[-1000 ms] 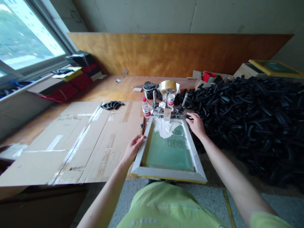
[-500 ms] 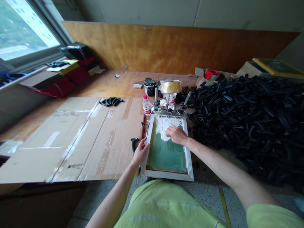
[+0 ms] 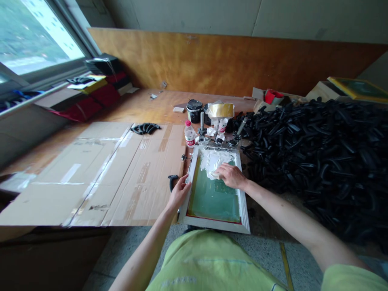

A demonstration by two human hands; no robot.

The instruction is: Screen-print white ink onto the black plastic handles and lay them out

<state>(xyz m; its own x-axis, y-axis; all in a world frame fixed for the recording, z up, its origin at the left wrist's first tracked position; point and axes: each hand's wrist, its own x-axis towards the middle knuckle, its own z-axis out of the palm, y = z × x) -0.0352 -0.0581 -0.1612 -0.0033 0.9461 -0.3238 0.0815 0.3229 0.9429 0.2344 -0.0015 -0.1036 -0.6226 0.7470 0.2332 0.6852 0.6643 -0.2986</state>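
A screen-printing frame (image 3: 245, 218) with a green mesh lies in front of me, its far end joined to metal clamps (image 3: 218, 143). Thick white ink (image 3: 209, 159) is smeared over the far part of the mesh. Over the near edge of that ink, my right hand (image 3: 233, 176) is closed in a pinch; a small pale edge shows at its fingertips, too hidden to name. My left hand (image 3: 181, 190) grips the frame's left side, thumb on top and fingers along the edge. Just left of it, a black curved handle (image 3: 172, 182) rests at the cardboard's edge.
Flattened cardboard (image 3: 91, 169) covers the table's left, with a row of black handles (image 3: 146, 128) on it. A large heap of black handles (image 3: 303, 149) fills the right. Behind the frame stand a red-capped bottle (image 3: 189, 135), a black tub (image 3: 194, 111) and a tape roll (image 3: 221, 110).
My right hand has drawn slightly toward me and to the right over the white ink. The view has shifted a little; my left hand stays at the frame's side.
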